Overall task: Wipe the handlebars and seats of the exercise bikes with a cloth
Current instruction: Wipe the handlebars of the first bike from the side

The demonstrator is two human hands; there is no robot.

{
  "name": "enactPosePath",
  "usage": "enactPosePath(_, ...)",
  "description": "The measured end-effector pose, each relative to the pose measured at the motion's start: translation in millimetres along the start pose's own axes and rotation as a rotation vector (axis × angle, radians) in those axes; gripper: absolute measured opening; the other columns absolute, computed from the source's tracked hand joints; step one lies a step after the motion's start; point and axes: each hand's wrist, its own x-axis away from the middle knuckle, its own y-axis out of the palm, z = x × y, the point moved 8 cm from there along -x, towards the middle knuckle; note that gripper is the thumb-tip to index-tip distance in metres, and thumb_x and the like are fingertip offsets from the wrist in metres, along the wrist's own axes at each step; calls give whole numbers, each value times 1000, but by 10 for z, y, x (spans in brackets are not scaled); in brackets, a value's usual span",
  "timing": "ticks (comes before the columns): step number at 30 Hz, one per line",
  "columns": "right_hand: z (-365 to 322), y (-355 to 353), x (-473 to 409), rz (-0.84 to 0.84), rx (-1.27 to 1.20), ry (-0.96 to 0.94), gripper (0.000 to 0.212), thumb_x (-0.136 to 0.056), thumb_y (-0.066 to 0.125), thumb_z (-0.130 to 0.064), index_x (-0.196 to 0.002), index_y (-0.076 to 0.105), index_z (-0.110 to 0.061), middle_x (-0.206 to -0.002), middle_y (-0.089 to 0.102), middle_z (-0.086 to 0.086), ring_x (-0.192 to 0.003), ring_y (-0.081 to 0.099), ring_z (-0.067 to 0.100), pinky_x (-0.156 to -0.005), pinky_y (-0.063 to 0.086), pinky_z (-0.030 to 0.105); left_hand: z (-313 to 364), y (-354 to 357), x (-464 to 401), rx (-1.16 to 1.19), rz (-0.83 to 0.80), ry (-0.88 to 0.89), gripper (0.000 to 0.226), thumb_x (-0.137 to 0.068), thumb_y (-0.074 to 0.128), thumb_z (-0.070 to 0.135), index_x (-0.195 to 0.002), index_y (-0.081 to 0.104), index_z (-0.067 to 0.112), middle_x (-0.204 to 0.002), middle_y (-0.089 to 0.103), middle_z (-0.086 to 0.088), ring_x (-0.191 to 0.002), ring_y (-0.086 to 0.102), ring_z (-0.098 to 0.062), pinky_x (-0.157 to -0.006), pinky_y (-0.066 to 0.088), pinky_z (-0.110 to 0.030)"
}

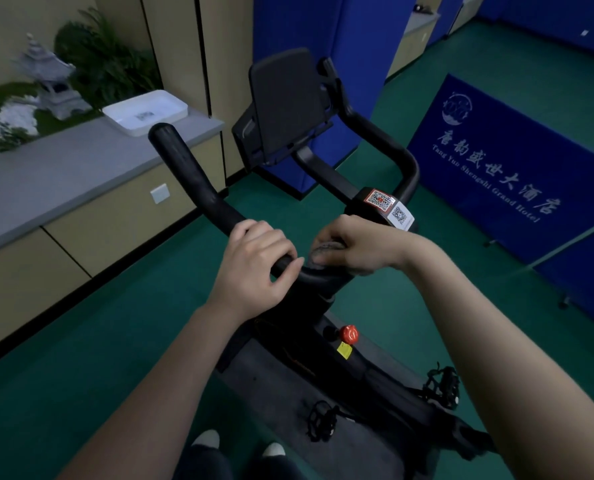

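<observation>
A black exercise bike stands in front of me, its handlebar [191, 178] curving up to the left and its other arm [385, 140] looping to the right. My left hand [257, 265] grips the left bar near the centre stem. Right beside it, my right hand [351, 244] holds a dark grey cloth [323, 252] pressed against the bar's middle section. The console screen [285, 105] rises behind the bar. Two QR stickers [389, 206] sit on the stem block. The seat is out of sight.
A red knob [349, 334] and two pedals [442, 386] sit lower on the frame. A grey counter [63, 174] with a white tray [146, 112] runs along the left. Blue padded panels [517, 161] stand to the right on green floor.
</observation>
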Motion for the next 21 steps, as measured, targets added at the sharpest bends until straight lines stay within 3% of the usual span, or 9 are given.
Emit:
enactPosePath(3, 8, -25, 38, 5, -43, -11, 4, -91, 65, -23, -92, 69, -23, -83, 69, -9, -70, 59, -6, -60, 40, 5, 6, 1, -1, 6, -8, -1, 28, -90, 51, 34, -74, 63, 15, -74, 60, 6, -78, 54, -17, -92, 29, -29)
enactPosePath(7, 29, -35, 51, 43, 52, -19, 9, -90, 65, -23, -97, 70, -21, -92, 71, -4, -86, 63, 7, -77, 47, 16, 0, 6, 1, 4, -12, -6, 28, -91, 51, 35, -74, 63, 16, -75, 59, 7, -79, 54, -17, -93, 29, -29)
enactPosePath(12, 62, -38, 71, 80, 113, -25, 13, -90, 64, -24, -99, 70, -17, -98, 70, -2, -93, 61, 12, -84, 46, 21, 6, 9, -2, 3, -10, -5, 28, -91, 51, 35, -74, 63, 16, -74, 59, 7, -79, 53, -16, -94, 28, -28)
enactPosePath(18, 325, -289, 188, 395, 138, 13, 14, -91, 63, -13, -97, 71, -4, -99, 68, 10, -96, 59, 25, -82, 39, 21, 11, 2, 2, 7, 1, -6, 29, -91, 50, 35, -73, 63, 16, -73, 59, 7, -78, 53, -16, -94, 28, -27)
enactPosePath(21, 355, -235, 350, 637, 80, -9, 10, -91, 63, -9, -95, 70, -2, -95, 67, 11, -94, 58, 28, -83, 38, 23, 10, 7, 5, 8, 4, -10, 29, -91, 50, 34, -73, 62, 16, -73, 59, 7, -78, 53, -16, -94, 26, -26)
